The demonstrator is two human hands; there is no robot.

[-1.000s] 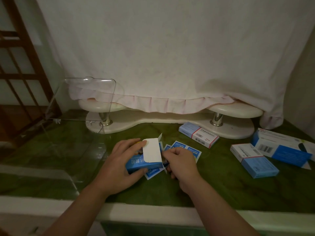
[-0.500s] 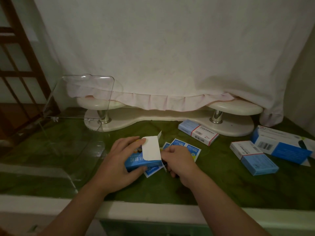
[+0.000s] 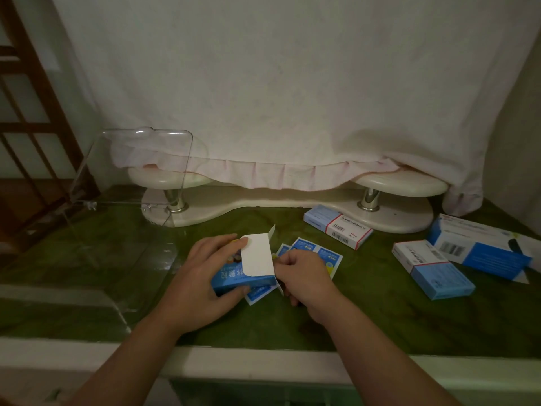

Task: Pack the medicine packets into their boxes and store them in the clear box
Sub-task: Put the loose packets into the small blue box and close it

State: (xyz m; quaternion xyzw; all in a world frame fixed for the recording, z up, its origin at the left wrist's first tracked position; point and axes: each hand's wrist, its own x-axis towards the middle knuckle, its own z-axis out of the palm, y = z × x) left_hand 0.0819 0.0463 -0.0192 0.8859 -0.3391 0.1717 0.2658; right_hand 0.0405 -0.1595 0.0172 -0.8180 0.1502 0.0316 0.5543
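One big white cloth (image 3: 292, 98) hangs across the back. Below it is the green table (image 3: 380, 323), and everything sits on that. On its left side stands the clear box (image 3: 131, 171). Its lid is up, and I can see nothing inside. A cream stand (image 3: 278, 200) sits at the back, under the edge of the cloth.

Far to the right lies a long box (image 3: 480, 250), with a flat box (image 3: 433, 269) just beside it. A third box (image 3: 336, 225) lies against the stand. All three look closed, and they are well apart from the clear box.

In the middle, the left hand (image 3: 202, 282) grips the blue box (image 3: 234, 278) with its fingers curled round it. The box's white flap (image 3: 257, 259) stands open at the right end. The right hand (image 3: 307, 279) has its fingers curled right at that open end. It hides what it holds, so I cannot tell if it pinches a packet or only a side flap. A few packets (image 3: 319, 253) lie on the table just behind it, partly under the blue box.

Very little has changed in the last second. Both hands have stayed at the box, the flap is still up, and the packets on the table have not moved. I think the filling of this box is still going on. Nothing has gone into the clear box yet.
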